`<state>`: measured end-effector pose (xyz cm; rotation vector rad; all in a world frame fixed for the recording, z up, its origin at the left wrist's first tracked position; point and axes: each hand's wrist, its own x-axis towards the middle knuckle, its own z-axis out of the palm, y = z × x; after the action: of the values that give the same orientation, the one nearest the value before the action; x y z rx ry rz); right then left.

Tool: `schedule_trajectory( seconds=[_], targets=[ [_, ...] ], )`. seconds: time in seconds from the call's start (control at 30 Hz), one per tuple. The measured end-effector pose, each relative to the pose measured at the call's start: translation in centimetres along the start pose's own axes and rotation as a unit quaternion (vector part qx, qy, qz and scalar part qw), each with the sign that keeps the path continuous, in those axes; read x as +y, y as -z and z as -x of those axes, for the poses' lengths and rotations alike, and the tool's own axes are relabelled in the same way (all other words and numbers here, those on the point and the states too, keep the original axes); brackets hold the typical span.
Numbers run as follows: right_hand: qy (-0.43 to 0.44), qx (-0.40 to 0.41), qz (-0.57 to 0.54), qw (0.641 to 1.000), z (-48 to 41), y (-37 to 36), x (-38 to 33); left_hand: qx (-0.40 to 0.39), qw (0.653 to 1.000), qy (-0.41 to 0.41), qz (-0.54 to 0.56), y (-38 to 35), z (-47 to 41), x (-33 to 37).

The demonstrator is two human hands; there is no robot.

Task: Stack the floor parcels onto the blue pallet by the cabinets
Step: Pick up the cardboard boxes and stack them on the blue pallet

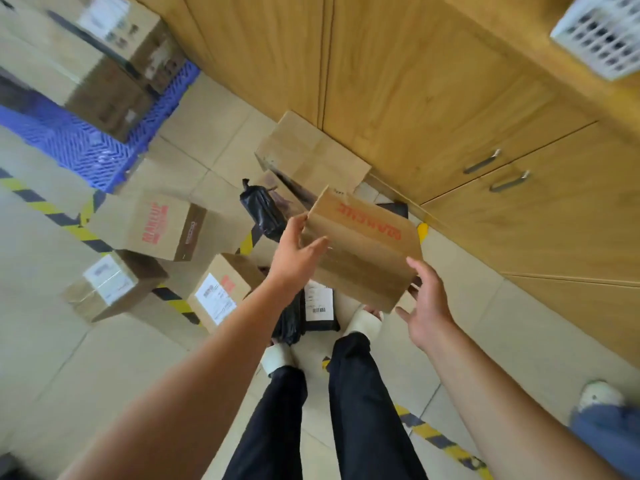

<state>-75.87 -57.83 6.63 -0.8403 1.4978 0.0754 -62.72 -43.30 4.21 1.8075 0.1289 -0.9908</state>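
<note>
I hold a brown cardboard box with red print (pixel 363 251) in the air above my feet. My left hand (pixel 298 251) grips its left edge, thumb on one side and fingers on the face. At the lower right corner my right hand (pixel 427 306) holds it, thumb on the face and fingers underneath. The blue pallet (pixel 86 147) lies at upper left beside the wooden cabinets (pixel 415 98) and carries stacked cardboard boxes (pixel 86 64). On the floor lie a red-printed box (pixel 156 226), two labelled boxes (pixel 110 282) (pixel 218 296), black bags (pixel 263 213) (pixel 311 313) and a large box (pixel 311 154).
Yellow-and-black floor tape (pixel 41 206) runs across the tiles between the parcels. A white slotted basket (pixel 602 32) sits on the cabinet top at upper right. Another person's shoe and jeans leg (pixel 599 400) show at lower right. My own feet stand by the black bags.
</note>
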Motion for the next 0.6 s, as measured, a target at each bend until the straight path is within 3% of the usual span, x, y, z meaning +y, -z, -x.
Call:
schedule_trajectory(
  seconds=[0.17, 0.3, 0.43, 0.6],
  targets=[
    [0.104, -0.098, 0.044, 0.989, 15.7, 4.3, -2.1, 0.004, 0.997, 0.027, 0.075, 6.3, 17.0, 4.4],
    [0.169, -0.213, 0.108, 0.956, 23.1, 4.6, -3.5, 0.073, 0.988, -0.009, 0.133, 9.5, 27.6, 6.6],
    [0.212, -0.319, 0.221, 0.897, 26.6, 2.3, -4.7, 0.188, 0.965, -0.036, 0.181, 10.5, 35.0, 6.2],
    [0.211, -0.441, 0.335, 0.805, 29.7, -1.5, -5.1, 0.322, 0.908, -0.071, 0.256, 10.3, 41.2, 4.6]
  ],
)
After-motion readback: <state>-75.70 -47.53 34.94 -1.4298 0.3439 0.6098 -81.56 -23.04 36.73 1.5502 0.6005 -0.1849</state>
